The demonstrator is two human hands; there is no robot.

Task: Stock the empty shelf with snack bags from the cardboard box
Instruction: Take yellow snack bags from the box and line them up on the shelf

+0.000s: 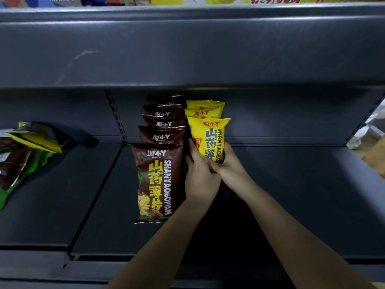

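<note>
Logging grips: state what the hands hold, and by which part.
Both hands, left hand and right hand, grip the front yellow snack bag by its lower end.

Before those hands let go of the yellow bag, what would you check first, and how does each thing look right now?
1. Grip: left hand and right hand both hold the front yellow snack bag at its lower end: ok.
2. Bag upright, label facing out: ok.
3. Lined up with the two yellow bags behind: ok.
4. Beside the brown snack bag row without overlapping it: ok.
5. Bag's bottom resting on the dark shelf: cannot tell, the hands hide it.
6. Cardboard box for the next bag: cannot tell, not in view.
</note>
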